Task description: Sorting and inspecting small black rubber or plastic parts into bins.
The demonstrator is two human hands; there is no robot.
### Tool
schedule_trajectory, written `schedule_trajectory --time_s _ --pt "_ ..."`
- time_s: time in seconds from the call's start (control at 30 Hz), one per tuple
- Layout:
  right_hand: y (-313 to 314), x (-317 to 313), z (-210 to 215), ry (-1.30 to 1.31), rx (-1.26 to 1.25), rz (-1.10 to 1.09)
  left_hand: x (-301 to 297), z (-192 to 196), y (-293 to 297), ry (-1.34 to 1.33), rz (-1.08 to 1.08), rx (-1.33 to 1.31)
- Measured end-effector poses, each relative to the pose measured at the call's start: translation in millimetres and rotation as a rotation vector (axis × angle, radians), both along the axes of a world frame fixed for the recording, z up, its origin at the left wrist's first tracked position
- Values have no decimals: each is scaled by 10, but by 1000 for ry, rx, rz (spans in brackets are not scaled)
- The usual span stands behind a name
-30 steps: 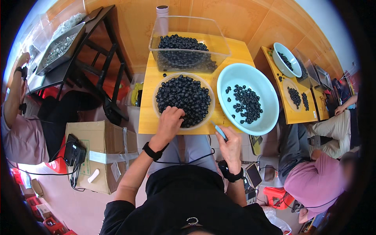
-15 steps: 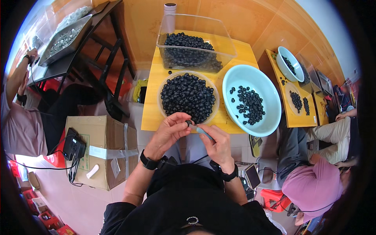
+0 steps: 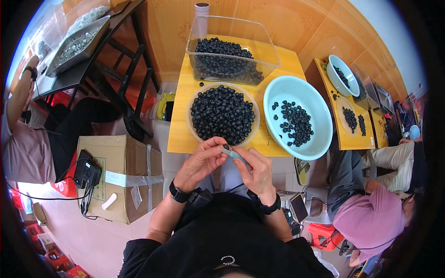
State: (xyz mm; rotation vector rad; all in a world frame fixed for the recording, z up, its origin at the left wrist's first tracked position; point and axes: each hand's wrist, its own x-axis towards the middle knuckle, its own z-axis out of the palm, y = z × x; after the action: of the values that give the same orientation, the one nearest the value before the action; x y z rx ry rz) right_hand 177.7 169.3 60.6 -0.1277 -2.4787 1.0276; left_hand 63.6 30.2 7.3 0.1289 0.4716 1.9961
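Note:
At the near edge of the yellow table my left hand (image 3: pixel 204 160) pinches a small round black part (image 3: pixel 226 147) between thumb and fingertips. My right hand (image 3: pixel 257 171) is closed on a slim hand tool with a light blue handle (image 3: pixel 238 156). Its pale grey end lies against the left fingertips, beside the black part; the exact shape of that end is too small to tell. Just beyond my hands stands a round clear tray (image 3: pixel 189 121) heaped with black ring-like parts (image 3: pixel 222 113). To the right, a light blue basin (image 3: pixel 273 92) holds a looser scatter of them.
A clear rectangular bin (image 3: pixel 271 55) of black parts and a pink bottle (image 3: pixel 200 21) stand at the back. Left on the floor is a cardboard box (image 3: pixel 109 185) with a black cabled device. Co-workers sit on both sides, one in a pink top (image 3: pixel 371 217) at right.
The tool's pale end has moved left, across my left fingertips and over the black part. Both hands have dropped slightly. At far right, a light blue object has appeared near a co-worker.

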Motion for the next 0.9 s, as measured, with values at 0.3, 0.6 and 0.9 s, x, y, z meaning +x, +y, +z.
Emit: schedule_trajectory --time_s 0.3,0.6,0.9 --pt "0 16 -7 -3 9 -23 17 -25 22 3 -1 -5" --pt "15 17 -50 18 46 -27 22 -12 34 1 1 -23" --pt "186 -82 -393 55 111 -151 8 0 -26 27 -37 20"
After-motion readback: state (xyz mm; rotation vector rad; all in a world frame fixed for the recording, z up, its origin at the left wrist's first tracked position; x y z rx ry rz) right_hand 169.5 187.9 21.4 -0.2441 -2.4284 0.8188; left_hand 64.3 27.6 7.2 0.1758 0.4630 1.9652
